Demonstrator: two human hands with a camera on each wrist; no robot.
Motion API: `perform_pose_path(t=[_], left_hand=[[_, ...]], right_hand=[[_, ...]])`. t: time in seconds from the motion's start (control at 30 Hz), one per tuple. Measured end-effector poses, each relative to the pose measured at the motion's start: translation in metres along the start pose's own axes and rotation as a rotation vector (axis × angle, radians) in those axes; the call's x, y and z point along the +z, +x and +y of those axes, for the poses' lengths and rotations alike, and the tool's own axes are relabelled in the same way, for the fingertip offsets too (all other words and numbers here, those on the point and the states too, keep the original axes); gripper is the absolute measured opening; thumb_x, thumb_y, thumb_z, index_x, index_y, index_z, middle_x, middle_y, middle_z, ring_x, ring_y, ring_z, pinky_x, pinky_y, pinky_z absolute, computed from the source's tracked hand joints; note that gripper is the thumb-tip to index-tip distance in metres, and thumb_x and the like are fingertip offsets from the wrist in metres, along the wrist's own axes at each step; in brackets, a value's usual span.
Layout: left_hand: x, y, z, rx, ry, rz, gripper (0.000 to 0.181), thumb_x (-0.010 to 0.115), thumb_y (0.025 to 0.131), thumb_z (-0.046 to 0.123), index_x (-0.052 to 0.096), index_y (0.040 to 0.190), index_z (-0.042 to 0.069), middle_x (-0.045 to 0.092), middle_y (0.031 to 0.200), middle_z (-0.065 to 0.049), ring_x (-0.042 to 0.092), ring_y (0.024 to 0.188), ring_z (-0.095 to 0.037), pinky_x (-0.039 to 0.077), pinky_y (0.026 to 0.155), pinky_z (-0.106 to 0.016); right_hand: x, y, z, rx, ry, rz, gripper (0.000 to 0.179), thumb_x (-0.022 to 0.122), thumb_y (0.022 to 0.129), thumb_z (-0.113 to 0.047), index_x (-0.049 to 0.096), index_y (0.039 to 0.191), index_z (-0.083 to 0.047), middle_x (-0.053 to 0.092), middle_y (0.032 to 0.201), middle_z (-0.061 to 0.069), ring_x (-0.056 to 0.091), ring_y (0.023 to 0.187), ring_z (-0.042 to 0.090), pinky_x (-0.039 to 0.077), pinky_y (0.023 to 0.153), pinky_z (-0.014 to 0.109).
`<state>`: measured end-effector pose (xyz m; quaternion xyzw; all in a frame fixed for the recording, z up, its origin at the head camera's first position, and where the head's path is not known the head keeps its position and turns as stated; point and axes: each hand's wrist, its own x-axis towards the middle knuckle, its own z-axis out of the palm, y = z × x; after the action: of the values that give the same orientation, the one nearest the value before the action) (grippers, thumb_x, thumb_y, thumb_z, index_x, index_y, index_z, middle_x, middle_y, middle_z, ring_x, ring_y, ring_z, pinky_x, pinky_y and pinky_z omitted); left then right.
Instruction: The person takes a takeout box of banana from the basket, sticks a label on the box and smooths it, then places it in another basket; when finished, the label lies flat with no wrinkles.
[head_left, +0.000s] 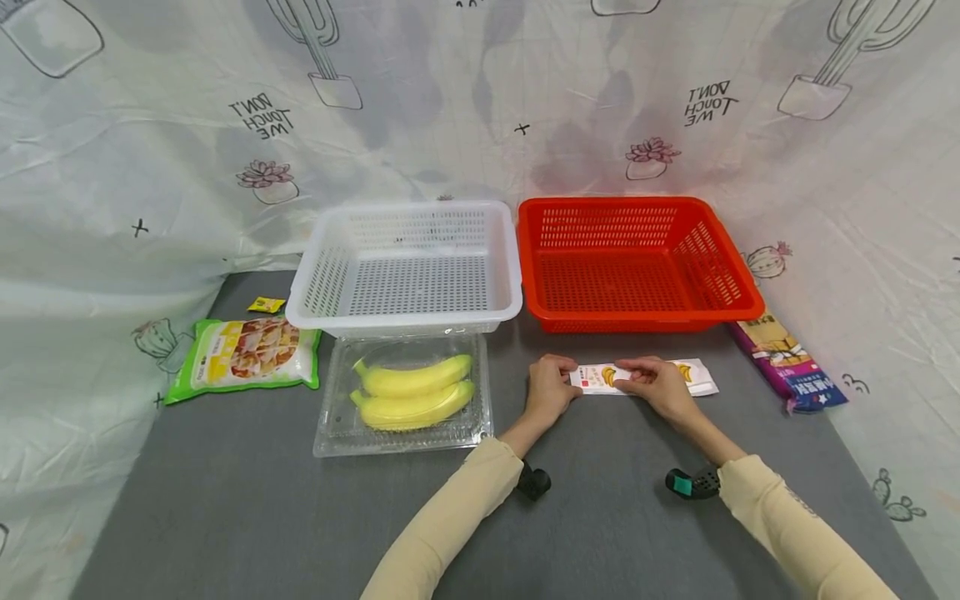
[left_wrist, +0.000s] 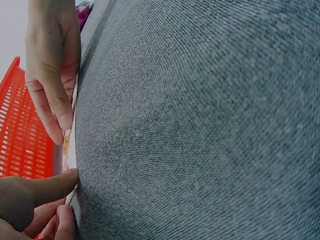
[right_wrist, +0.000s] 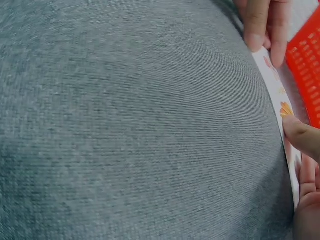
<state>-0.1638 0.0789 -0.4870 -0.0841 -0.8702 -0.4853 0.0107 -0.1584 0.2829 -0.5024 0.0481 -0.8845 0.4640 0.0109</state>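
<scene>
- Handling a banana-printed white strip (head_left: 597, 379) on the desk (head_left: 600, 500), in front of the red basket (head_left: 607, 324).
- Pinching with nearly closed left fingers (head_left: 557, 362) at its left end, right fingers (head_left: 641, 364) near its middle.
- Apparently folding or flattening it.
- Probably calls next for even pressure lengthwise.

In the head view, soft, even light brightens the white printed fabric curtain (head_left: 450, 92), with small glints on the clear plastic tray (head_left: 327, 425) and faint, soft-edged shadows on the dark grey desk (head_left: 592, 517). Both wrist views are dimmer, bluish and slightly soft, with wide-angle bending that makes the flat desk look curved; shade dulls the bare left hand (left_wrist: 30, 196), and shadow darkens the right wrist view's lower right.
</scene>
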Motion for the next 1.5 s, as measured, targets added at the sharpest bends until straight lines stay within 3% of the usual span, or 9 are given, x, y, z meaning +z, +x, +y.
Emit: perform_pose_path(t=[0.17, 0.7, 0.9, 1.2, 1.5], left_hand=[[0.000, 0.002, 0.000, 0.002, -0.002, -0.003, 0.030, 0.083, 0.064, -0.007, 0.074, 0.093, -0.005, 0.071, 0.092, -0.012, 0.064, 0.082, -0.020, 0.050, 0.071, -0.021], [-0.001, 0.004, -0.003, 0.011, 0.005, -0.006, 0.030, 0.083, 0.064, -0.006, 0.074, 0.093, -0.005, 0.071, 0.093, -0.011, 0.064, 0.083, -0.019, 0.049, 0.071, -0.020], [0.000, 0.002, -0.004, 0.022, 0.008, -0.004, 0.031, 0.084, 0.063, -0.007, 0.074, 0.092, -0.005, 0.070, 0.093, -0.011, 0.064, 0.083, -0.019, 0.049, 0.071, -0.019], [0.000, 0.001, -0.003, 0.015, 0.006, -0.010, 0.030, 0.083, 0.063, -0.007, 0.074, 0.092, -0.006, 0.070, 0.094, -0.012, 0.064, 0.085, -0.020, 0.049, 0.071, -0.020], [0.000, 0.001, -0.001, -0.004, -0.018, -0.015, 0.030, 0.082, 0.063, -0.009, 0.074, 0.092, -0.006, 0.070, 0.094, -0.012, 0.063, 0.085, -0.021, 0.050, 0.072, -0.021]], right_hand=[[0.002, 0.001, -0.003, -0.012, -0.058, 0.010, 0.033, 0.078, 0.079, -0.006, 0.069, 0.108, 0.007, 0.056, 0.085, 0.014, 0.047, 0.069, 0.006, 0.039, 0.059, 0.016], [0.004, 0.009, -0.014, 0.037, -0.053, -0.059, 0.022, 0.074, 0.080, 0.002, 0.065, 0.098, 0.011, 0.048, 0.078, 0.007, 0.041, 0.066, 0.007, 0.034, 0.058, 0.018], [0.003, 0.010, -0.017, 0.051, -0.035, -0.083, 0.023, 0.074, 0.078, 0.006, 0.064, 0.098, 0.013, 0.049, 0.074, 0.006, 0.041, 0.063, 0.006, 0.034, 0.055, 0.019], [0.000, 0.011, -0.024, 0.029, -0.135, -0.095, 0.025, 0.074, 0.077, 0.006, 0.063, 0.099, 0.012, 0.051, 0.071, 0.006, 0.043, 0.065, 0.012, 0.035, 0.055, 0.022], [-0.001, 0.011, -0.024, 0.049, -0.130, -0.111, 0.023, 0.074, 0.079, 0.005, 0.064, 0.099, 0.012, 0.051, 0.072, 0.007, 0.044, 0.067, 0.015, 0.034, 0.055, 0.022]])
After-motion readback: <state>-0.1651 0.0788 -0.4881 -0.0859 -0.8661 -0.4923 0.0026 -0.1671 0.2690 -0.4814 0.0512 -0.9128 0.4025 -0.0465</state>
